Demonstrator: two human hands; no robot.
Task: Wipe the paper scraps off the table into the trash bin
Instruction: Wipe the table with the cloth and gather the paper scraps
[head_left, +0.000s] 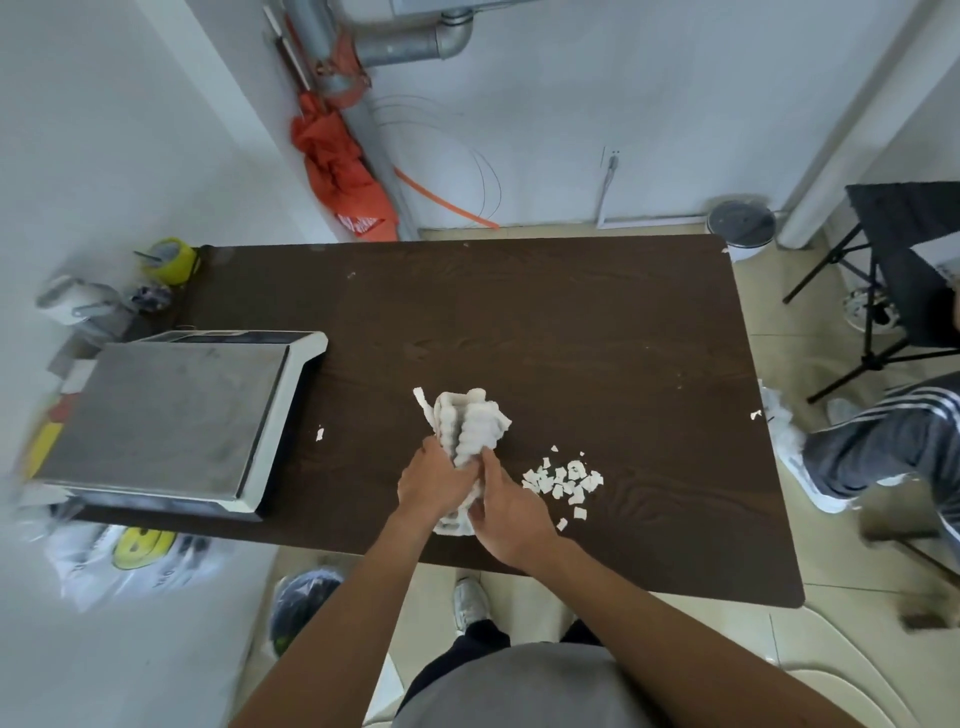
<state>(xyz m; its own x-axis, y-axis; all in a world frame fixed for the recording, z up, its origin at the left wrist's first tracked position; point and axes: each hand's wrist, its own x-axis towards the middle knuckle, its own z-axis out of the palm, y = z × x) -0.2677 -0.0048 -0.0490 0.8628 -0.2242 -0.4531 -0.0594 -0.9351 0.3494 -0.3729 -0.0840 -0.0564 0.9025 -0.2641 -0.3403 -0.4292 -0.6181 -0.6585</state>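
Both hands grip a white cloth (470, 431) over the dark brown surface (571, 322). The left hand (434, 483) is curled around its left side and the right hand (506, 514) clasps its lower right part. A cluster of paper scraps (563, 480) lies just right of the hands, with a single scrap (320, 434) near the scale (171, 415). A dark-lined trash bin (304, 605) stands on the floor below the surface's near edge.

The person wears a grey shirt (519, 686), dark trousers (480, 644) and a light grey sneaker (470, 603), with bare forearms (363, 587).
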